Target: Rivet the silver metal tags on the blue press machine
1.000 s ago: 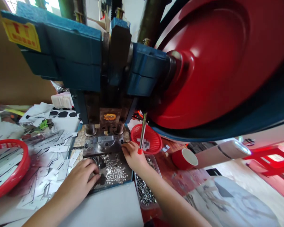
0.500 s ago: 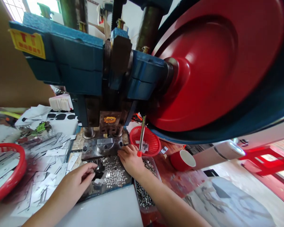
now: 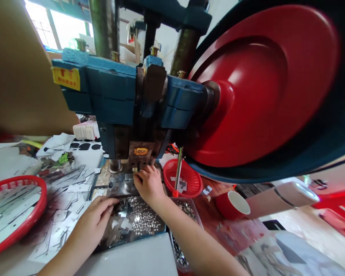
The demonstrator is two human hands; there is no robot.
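Observation:
My right hand point(image 3: 150, 184) reaches over the metal die plate point(image 3: 116, 184) at the foot of a blue press point(image 3: 112, 92). Its fingers are bent together beneath the ram, and what they hold, if anything, is hidden. My left hand point(image 3: 100, 212) rests at the left edge of the dark tray point(image 3: 126, 239), thumb and fingers close together near its top left corner; anything between them is too small to tell. Small shiny metal pieces point(image 3: 145, 220) and a few flat plates point(image 3: 127, 224) lie in the tray.
A red flywheel point(image 3: 264, 88) fills the upper right. Red baskets stand left point(image 3: 41, 203) and behind my right hand point(image 3: 194, 180), where a red-handled tool point(image 3: 178, 172) stands upright. Flat metal strips point(image 3: 66, 207) cover the left side. A clear bin point(image 3: 178, 253), red cup point(image 3: 228, 205) and bottle point(image 3: 281, 197) are right.
My right hand has moved from the die plate's right front edge up and inward under the ram. My left hand stays near the tray's left edge. The whole view has shifted.

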